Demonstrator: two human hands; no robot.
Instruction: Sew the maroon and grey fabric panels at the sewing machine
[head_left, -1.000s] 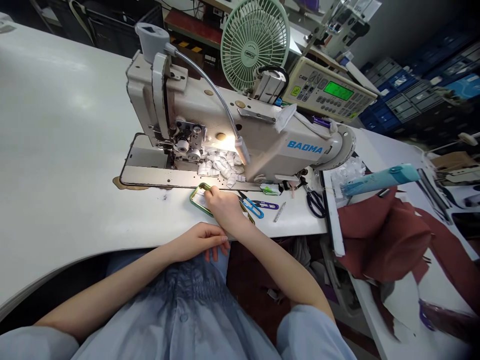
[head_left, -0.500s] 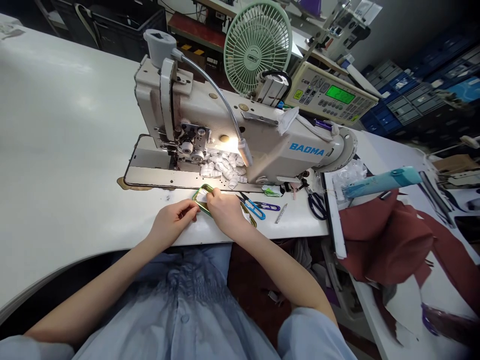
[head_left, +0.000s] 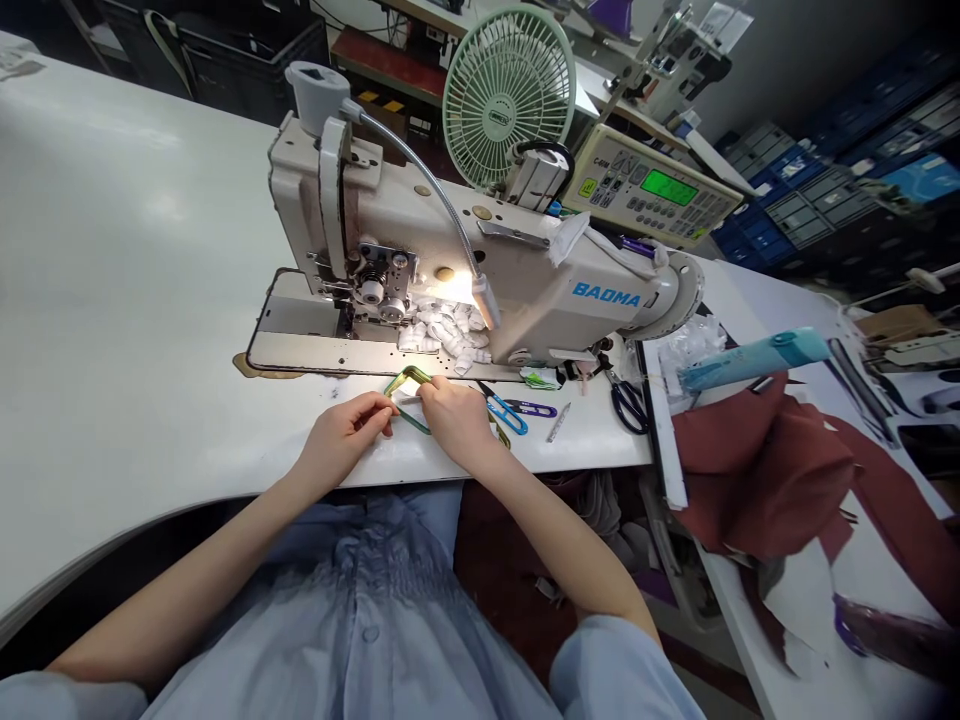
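On the table edge in front of the sewing machine [head_left: 450, 230] lies a shallow, green-rimmed rectangular tray [head_left: 411, 374], with pale bits inside. My left hand [head_left: 346, 428] is at its left end, fingers curled and fingertips pressed at the rim. Over the tray's middle, my right hand [head_left: 459, 422] is closed, thumb and forefinger together; what they pinch is hidden. It covers much of the tray. Blue thread snips [head_left: 510, 412] and purple-handled snips [head_left: 534, 408] lie just right of my right hand. Bunched white fabric pieces [head_left: 448, 332] rest on the machine bed under the lamp.
A short marked strip [head_left: 559, 422] and black-handled scissors [head_left: 628, 404] lie to the right. Beyond are brown-red material [head_left: 765, 465] and a teal roll [head_left: 757, 360]. A green fan [head_left: 510, 100] and a control panel [head_left: 652, 190] stand behind the machine.
My right hand has shifted slightly within the tray, and more of the tray's left end shows. The left hand stays at the rim, its fingers slightly rearranged. The view has moved a little.
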